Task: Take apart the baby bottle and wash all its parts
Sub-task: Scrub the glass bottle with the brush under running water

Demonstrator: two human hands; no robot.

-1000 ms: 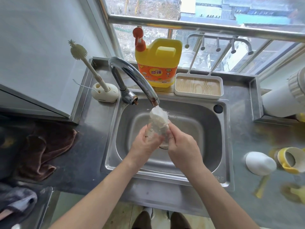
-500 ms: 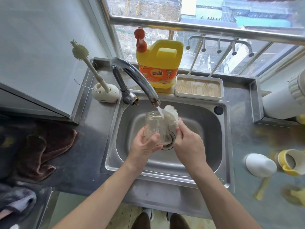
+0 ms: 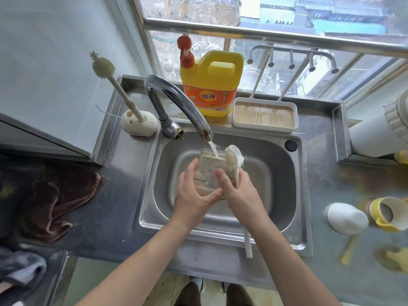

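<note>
Over the steel sink (image 3: 293, 219) my left hand (image 3: 194, 193) grips the clear glass bottle body (image 3: 209, 171), its mouth tilted up under the tap (image 3: 176, 102). Water runs from the spout into the bottle. My right hand (image 3: 240, 191) holds a white sponge brush (image 3: 236, 155) by its handle; the foamy head rests against the bottle's right side, and the handle's end sticks out below my wrist. On the counter at the right lie the white cap (image 3: 346, 217) and the yellow collar ring (image 3: 388, 214).
A yellow detergent jug (image 3: 209, 85) stands behind the tap, next to a wood-lined drying tray (image 3: 265, 115). A nipple brush stands in its holder (image 3: 139, 124) at the left. A brown cloth (image 3: 55, 202) lies on the left counter. Yellow parts (image 3: 395, 259) lie at the far right.
The brush head came out of the bottle mouth and now rests beside it. The bottle has tilted under the stream, and water now flows into it.
</note>
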